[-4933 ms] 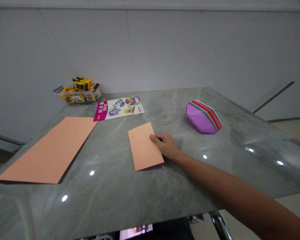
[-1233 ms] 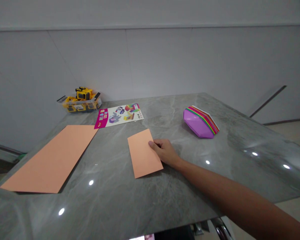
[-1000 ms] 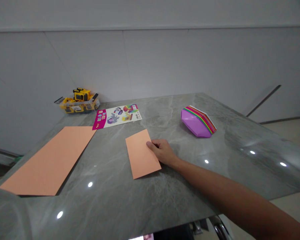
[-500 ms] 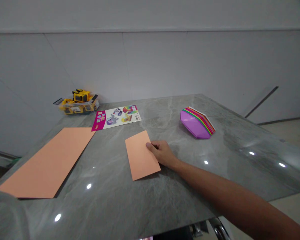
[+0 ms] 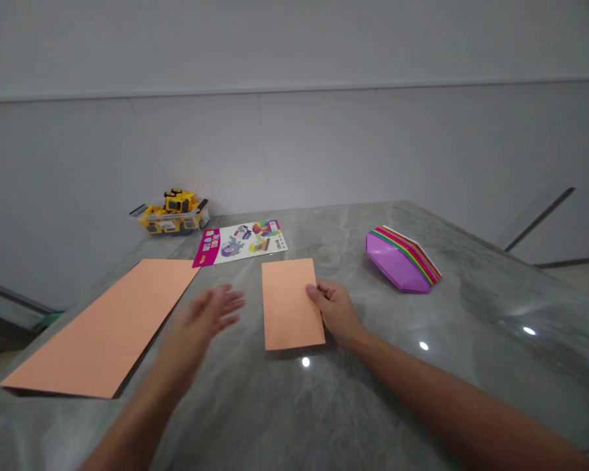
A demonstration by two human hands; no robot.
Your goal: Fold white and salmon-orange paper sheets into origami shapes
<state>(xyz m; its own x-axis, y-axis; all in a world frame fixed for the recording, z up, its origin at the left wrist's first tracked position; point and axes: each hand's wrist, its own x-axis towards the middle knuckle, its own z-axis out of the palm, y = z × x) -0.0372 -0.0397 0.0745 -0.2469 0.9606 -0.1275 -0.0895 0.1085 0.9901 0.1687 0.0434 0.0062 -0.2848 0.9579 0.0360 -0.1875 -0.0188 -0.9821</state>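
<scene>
A small rectangular piece of orange paper [image 5: 288, 307] is held by its right edge in my right hand [image 5: 338, 311], thumb on top and fingers beneath. The piece sits just above the grey marbled table [image 5: 255, 418] or rests lightly on it; I cannot tell which. To its left, my left hand [image 5: 211, 311] hangs over the table with fingers apart, blurred by motion and holding nothing. A larger orange sheet [image 5: 105, 330] lies farther left, its near edge slightly raised from the surface.
A printed booklet [image 5: 243, 242] with a magenta band lies behind the papers, overlapping the large sheet's far corner. Back left stands a clear plastic box [image 5: 171, 221] of yellow toy vehicles [image 5: 179, 201]. On the right lies a purple, rainbow-edged folded paper stack [image 5: 397, 261]. A wall rises behind.
My left hand has come into view from the lower left. My right hand has turned the small orange paper more upright. The whole view has shifted a little.
</scene>
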